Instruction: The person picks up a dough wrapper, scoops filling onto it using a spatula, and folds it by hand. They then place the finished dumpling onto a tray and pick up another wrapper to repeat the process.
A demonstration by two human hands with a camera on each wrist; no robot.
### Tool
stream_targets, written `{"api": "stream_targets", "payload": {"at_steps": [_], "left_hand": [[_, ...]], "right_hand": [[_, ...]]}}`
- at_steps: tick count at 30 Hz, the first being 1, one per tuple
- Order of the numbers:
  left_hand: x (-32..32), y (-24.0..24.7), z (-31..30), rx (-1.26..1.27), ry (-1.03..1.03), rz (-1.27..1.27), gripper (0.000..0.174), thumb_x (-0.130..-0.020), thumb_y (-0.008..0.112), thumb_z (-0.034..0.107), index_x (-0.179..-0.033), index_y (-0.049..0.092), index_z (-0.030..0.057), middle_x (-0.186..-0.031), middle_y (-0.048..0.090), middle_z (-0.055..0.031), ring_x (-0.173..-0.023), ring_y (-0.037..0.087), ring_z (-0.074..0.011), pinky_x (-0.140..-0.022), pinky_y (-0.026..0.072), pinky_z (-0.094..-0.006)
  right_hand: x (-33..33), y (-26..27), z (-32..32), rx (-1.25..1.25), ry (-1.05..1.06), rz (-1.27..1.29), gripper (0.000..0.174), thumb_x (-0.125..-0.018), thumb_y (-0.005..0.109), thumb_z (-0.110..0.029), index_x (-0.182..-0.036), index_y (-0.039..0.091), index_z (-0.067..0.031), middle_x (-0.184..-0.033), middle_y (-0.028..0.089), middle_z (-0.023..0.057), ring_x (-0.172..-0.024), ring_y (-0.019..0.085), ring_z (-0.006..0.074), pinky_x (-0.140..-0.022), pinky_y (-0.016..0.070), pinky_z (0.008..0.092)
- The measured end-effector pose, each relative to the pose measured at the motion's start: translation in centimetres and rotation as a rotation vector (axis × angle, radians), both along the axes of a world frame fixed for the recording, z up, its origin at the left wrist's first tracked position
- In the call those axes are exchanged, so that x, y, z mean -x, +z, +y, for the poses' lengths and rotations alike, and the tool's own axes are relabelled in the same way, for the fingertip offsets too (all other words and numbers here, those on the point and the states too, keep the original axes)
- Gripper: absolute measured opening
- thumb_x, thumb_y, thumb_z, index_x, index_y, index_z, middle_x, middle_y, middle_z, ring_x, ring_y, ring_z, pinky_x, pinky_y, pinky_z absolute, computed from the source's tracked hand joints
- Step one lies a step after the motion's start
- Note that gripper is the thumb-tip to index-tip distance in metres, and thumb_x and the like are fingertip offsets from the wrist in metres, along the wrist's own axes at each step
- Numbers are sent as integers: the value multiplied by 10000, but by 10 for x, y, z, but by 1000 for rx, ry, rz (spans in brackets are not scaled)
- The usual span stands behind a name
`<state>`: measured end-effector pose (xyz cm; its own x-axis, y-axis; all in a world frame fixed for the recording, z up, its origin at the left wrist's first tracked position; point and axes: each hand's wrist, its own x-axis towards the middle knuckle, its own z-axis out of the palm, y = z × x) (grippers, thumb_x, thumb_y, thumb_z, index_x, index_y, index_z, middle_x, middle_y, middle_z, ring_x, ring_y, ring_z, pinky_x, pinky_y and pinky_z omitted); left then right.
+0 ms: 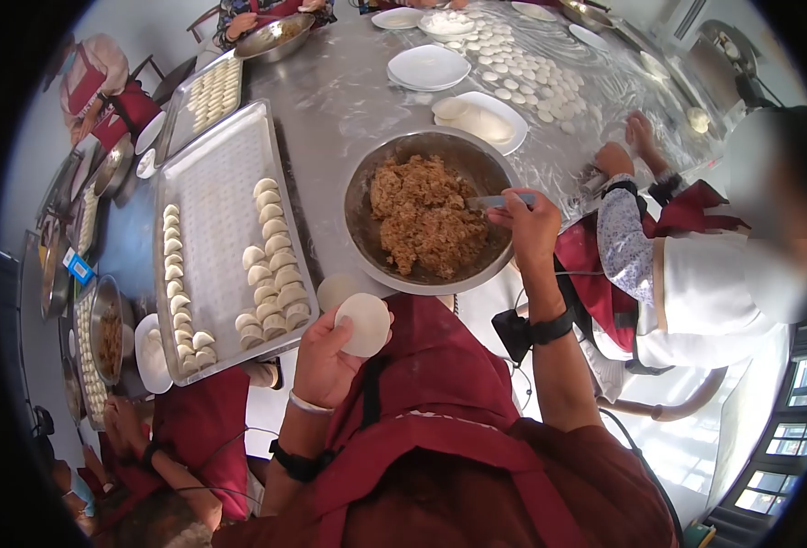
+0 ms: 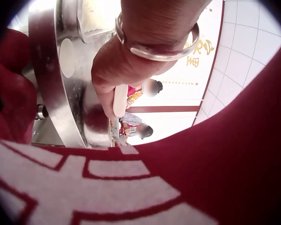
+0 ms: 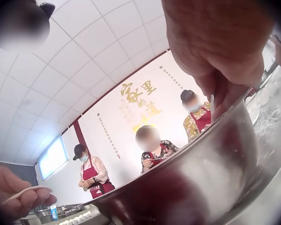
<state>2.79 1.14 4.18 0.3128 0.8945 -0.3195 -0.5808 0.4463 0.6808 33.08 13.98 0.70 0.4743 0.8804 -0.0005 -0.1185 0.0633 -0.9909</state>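
Note:
Between thumb and fingers, my left hand (image 1: 324, 365) holds a round, flat dumpling wrapper (image 1: 365, 326) in front of the apron. In the head view a second wrapper (image 1: 333, 290) lies at the table edge, just behind that hand. To the right, my right hand (image 1: 533, 226) grips the handle of a flat utensil (image 1: 487, 202) whose far end meets the brown filling (image 1: 431, 215). The filling sits in a large steel bowl (image 1: 360, 239) at the table's front edge. In the right wrist view the bowl's wall (image 3: 201, 173) hides the utensil's tip.
Left of the bowl lies a metal tray (image 1: 225, 173) with rows of folded dumplings (image 1: 280, 265). White plates (image 1: 429, 66) and many loose wrappers (image 1: 522, 73) cover the floured table beyond. A person in a white cap (image 1: 773, 192) works close on the right; others sit around.

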Motion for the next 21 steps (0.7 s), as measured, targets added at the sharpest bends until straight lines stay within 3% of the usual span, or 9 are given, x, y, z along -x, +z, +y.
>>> {"api": "stream_targets", "payload": {"at_steps": [11,14,18,19,20,21], "left_hand": [[-14,18,27,-101,76,-212,453,-997,516,216,-1328,449,-86,-1309,555,-225,-1258,529,-330,-1077,438,-443],[-17,11,45,-122,61,-271,479,-1036,434,257,-1377,402,-76,-1386,501,-209,-1313,468,-344,-1118,384,-466],[-36,10,64,-110,87,-367,468,-1047,413,275,-1375,413,-59,-1393,493,-212,-1321,460,-330,-1126,370,-460],[-41,12,69,-83,96,-393,424,-1013,513,262,-1314,479,-34,-1297,568,-171,-1242,530,-289,-1077,421,-441],[-45,15,72,-87,105,-415,422,-1014,512,273,-1312,481,-24,-1294,569,-156,-1237,530,-275,-1075,419,-434],[-49,18,75,-90,112,-437,419,-1016,511,284,-1310,484,-13,-1291,571,-142,-1232,530,-262,-1073,417,-427]], "right_hand": [[-1,20,-13,11,29,402,193,-929,570,-23,-1054,571,124,-841,667,226,-749,718,318,-672,627,328],[6,34,-22,2,63,458,198,-938,567,-37,-1060,574,119,-862,668,227,-778,718,332,-700,625,334],[29,61,-42,-94,124,362,219,-950,564,-55,-1076,576,124,-897,670,221,-795,716,329,-722,623,337],[40,70,-48,-122,124,311,223,-953,564,-59,-1079,578,123,-902,671,218,-792,716,325,-721,623,336],[51,76,-55,-148,124,262,226,-956,564,-64,-1082,580,123,-908,671,216,-789,716,322,-721,623,335],[58,79,-61,-166,138,209,181,-958,553,-41,-1045,617,105,-942,681,186,-828,714,270,-743,605,334]]}}
